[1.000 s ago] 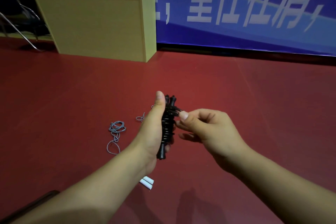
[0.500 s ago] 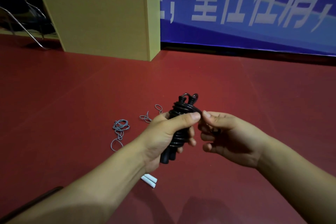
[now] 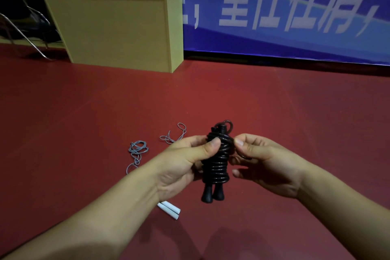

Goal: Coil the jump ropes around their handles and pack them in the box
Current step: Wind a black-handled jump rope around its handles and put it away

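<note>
A black jump rope [image 3: 216, 167] is wound in tight coils round its two handles, which stand upright side by side above the red floor. My left hand [image 3: 181, 162] grips the bundle, thumb pressed across the upper coils. My right hand [image 3: 259, 160] pinches the loose end loop of the black rope at the bundle's right side. A grey jump rope [image 3: 137, 152] lies loose and tangled on the floor to the left, its two white handles [image 3: 169, 210] lying below my left wrist. A tan wooden box [image 3: 118, 31] stands at the back left.
A blue banner [image 3: 274, 6] with white characters runs along the back wall. Metal chair legs [image 3: 23, 34] show at the far left. Red floor [image 3: 295, 112] spreads all round.
The bundle has turned more upright, with both handle ends now showing below the coils. My right hand has slid up to pinch the rope end beside the top coils.
</note>
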